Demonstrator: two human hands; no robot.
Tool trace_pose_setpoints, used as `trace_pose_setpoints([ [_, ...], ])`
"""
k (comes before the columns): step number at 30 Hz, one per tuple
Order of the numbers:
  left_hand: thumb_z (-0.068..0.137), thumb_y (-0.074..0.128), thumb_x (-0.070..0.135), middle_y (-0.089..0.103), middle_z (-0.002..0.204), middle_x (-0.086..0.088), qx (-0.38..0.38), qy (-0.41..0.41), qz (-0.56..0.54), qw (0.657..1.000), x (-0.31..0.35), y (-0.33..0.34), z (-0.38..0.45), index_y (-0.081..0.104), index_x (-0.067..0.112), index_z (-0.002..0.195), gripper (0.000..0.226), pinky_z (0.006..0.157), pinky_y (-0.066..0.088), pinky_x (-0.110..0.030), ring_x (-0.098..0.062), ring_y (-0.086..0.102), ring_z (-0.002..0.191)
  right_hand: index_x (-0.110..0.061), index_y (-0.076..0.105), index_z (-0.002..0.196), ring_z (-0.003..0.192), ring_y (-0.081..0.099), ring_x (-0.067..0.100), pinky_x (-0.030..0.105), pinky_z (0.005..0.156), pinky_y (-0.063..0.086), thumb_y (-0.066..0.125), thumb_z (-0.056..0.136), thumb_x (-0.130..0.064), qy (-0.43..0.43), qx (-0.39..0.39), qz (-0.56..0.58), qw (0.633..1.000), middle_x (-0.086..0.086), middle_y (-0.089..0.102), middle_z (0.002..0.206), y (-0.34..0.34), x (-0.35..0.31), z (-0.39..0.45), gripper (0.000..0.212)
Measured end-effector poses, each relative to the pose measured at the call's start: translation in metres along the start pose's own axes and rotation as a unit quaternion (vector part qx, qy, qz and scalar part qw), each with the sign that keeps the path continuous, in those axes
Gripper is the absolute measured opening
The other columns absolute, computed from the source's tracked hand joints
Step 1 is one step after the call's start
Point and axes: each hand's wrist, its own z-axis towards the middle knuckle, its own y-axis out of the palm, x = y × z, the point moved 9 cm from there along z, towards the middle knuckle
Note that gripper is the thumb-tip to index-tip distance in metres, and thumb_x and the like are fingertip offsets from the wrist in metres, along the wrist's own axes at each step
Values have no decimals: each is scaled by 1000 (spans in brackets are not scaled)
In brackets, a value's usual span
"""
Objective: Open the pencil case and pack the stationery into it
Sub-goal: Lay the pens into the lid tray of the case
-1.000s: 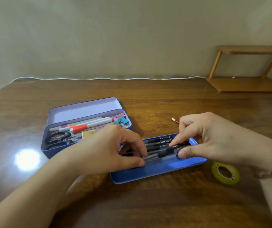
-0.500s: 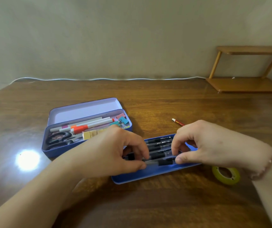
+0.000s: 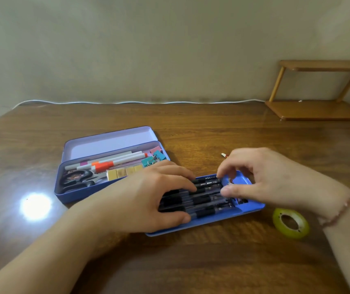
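Observation:
The open pencil case (image 3: 74, 198), blue with a lilac lid (image 3: 106, 143) lying back, holds scissors (image 3: 76, 179), white and orange markers (image 3: 110, 163), teal binder clips (image 3: 153, 159) and yellow blocks (image 3: 123, 172). In front of it lies its blue tray (image 3: 252, 206) with several black pens (image 3: 206, 200) side by side. My left hand (image 3: 148, 198) lies flat over the pens' left half, fingers spread, thumb along the front pen. My right hand (image 3: 265, 177) hovers at the tray's right end, fingers loosely curled, thumb tip against the pen tips, holding nothing.
A yellow-green tape roll (image 3: 290, 222) lies right of the tray. A red and white pencil end (image 3: 224, 154) shows behind my right hand. A wooden shelf (image 3: 318, 109) stands at the back right, and a white cable (image 3: 127, 102) runs along the wall. Lamp glare (image 3: 35, 206) marks the table at left.
My right hand has let go of the black pen it was laying into the tray and lifted slightly. My left hand has flattened over the pens.

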Motion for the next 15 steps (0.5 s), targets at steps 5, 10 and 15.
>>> trace_pose_setpoints([
  [5, 83, 64, 55, 58, 132, 16, -4, 2, 6, 1000, -1, 0, 0, 62, 33, 125, 47, 102, 45, -27, 3, 47, 122, -45, 53, 128, 104, 51, -2, 30, 89, 51, 64, 79, -58, 25, -37, -32, 998, -27, 50, 110, 12, 8, 5, 52],
  [10, 83, 65, 54, 61, 127, 17, -4, 7, 17, 1000, 0, 0, 0, 63, 32, 123, 46, 100, 46, -25, 2, 50, 117, -44, 53, 131, 102, 47, -8, 29, 91, 48, 59, 84, -58, 24, -58, -24, 998, -27, 50, 109, 19, 7, 6, 50],
  [15, 83, 64, 56, 58, 129, 18, -8, 7, 16, 1000, -1, 1, 1, 61, 34, 125, 47, 101, 46, -25, 4, 48, 119, -46, 49, 134, 86, 26, -29, 20, 87, 33, 54, 85, -60, 11, -61, -17, 998, -32, 46, 106, 23, 10, 8, 51],
])
